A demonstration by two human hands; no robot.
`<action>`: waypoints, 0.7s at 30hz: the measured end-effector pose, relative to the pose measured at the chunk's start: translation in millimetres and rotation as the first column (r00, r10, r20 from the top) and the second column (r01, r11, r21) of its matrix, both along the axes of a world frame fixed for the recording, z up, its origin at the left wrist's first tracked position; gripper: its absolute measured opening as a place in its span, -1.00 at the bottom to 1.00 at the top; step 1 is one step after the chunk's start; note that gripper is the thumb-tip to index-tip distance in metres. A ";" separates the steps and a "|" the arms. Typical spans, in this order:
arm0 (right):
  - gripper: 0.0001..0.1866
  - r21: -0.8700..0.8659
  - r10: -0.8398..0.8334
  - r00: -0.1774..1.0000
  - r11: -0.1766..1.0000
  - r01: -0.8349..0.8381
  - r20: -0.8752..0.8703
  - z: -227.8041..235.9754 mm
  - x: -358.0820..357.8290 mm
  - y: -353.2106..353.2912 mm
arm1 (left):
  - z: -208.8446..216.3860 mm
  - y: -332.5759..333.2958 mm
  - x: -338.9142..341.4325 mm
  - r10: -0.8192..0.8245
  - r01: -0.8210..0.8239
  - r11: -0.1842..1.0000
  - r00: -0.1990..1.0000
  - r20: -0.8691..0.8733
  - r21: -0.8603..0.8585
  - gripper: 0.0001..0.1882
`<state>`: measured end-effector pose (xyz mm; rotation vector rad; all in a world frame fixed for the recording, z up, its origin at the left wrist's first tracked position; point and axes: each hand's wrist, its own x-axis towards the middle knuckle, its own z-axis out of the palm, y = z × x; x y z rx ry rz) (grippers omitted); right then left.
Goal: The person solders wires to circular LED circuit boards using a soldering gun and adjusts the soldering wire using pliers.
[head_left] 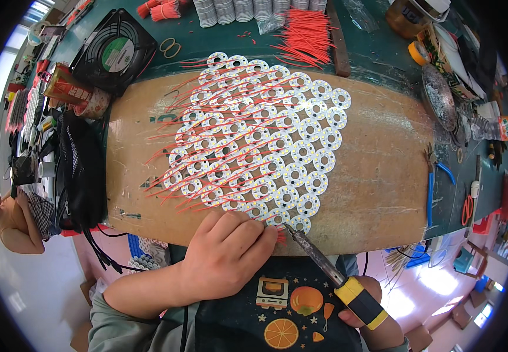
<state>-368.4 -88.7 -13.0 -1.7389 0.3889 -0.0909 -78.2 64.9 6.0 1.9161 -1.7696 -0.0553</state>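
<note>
Slanted rows of white ring-shaped LED boards [302, 130] lie on a brown cardboard sheet [377, 188]. Thin red wires [174, 186] run across many of them; the boards along the right edge carry none. My left hand [227, 249] rests at the near edge of the rows, fingers closed, with red wire ends sticking out beside the fingertips. My right hand [371, 293] is wrapped round the yellow-and-black handle of a soldering iron [318, 257]. Its tip touches or hovers just over the nearest boards at the lower right; I cannot tell which.
A black fan [113, 56] stands back left, near a red can [66, 85]. Behind the boards lie a red wire bundle [306, 35] and stacked round discs [242, 10]. To the right are blue-handled pliers [430, 193], scissors [467, 209] and a metal dish [439, 97]. A person [16, 217] sits far left.
</note>
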 end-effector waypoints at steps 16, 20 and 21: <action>-0.62 0.011 0.060 0.996 0.998 -0.059 -0.061 0.3 -1.0 -2.4 | -4.4 0.8 -1.3 0.008 -0.008 0.999 1.000 0.004 -0.037 -0.63; -0.62 -0.011 0.085 0.993 0.996 -0.086 -0.077 0.4 -0.3 -3.6 | -4.8 0.7 -0.9 0.003 -0.003 0.999 1.000 0.004 -0.040 -0.63; -0.62 -0.011 0.086 0.993 0.996 -0.088 -0.078 0.9 0.0 -3.7 | -4.8 0.8 -0.9 0.004 -0.004 0.999 1.000 0.001 -0.043 -0.63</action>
